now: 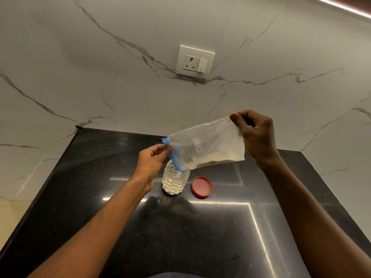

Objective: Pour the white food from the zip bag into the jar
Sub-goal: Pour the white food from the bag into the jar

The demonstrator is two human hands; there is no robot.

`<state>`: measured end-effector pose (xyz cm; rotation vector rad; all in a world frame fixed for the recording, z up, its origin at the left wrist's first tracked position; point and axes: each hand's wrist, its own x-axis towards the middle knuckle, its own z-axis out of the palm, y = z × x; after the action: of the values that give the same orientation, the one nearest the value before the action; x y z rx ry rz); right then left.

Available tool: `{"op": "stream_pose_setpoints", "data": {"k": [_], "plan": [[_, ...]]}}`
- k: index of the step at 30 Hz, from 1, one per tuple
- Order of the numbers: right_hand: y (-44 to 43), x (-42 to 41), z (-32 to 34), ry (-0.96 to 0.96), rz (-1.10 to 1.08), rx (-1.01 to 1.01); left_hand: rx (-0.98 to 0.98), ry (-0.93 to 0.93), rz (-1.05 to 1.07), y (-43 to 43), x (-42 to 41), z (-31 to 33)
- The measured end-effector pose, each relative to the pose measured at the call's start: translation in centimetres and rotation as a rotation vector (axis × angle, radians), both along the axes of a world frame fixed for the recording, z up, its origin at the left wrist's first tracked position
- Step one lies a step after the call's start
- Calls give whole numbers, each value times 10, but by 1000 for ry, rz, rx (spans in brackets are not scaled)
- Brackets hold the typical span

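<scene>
A clear zip bag (212, 143) with a blue zip strip hangs tilted over a clear plastic jar (174, 182). Its zip end points down into the jar's mouth. My left hand (153, 161) pinches the blue zip edge beside the jar. My right hand (255, 133) grips the bag's raised bottom corner, higher and to the right. A few white pieces and some crumbs lie inside the bag. The jar stands upright on the black counter (180, 237) and holds white food up to about half its height.
The jar's red lid (202, 187) lies flat on the counter just right of the jar. A marble wall with a white socket and switch (195, 62) rises behind. The counter's left edge runs diagonally at the left.
</scene>
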<state>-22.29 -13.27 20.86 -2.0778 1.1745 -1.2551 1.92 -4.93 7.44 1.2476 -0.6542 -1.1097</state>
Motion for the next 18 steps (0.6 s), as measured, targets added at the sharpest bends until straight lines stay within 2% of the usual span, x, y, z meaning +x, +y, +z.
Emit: {"op": "stream_pose_setpoints", "data": {"k": [5, 8, 13, 18], "plan": [[-1, 1, -2, 10, -17, -1, 16, -17, 17, 4, 1, 2], [-2, -1, -3, 19, -28, 2, 57, -105, 29, 10, 2, 6], [0, -6, -6, 25, -12, 17, -52, -522, 92, 12, 13, 44], [3, -6, -6, 29, -20, 21, -286, -994, -183, -17, -18, 102]]}}
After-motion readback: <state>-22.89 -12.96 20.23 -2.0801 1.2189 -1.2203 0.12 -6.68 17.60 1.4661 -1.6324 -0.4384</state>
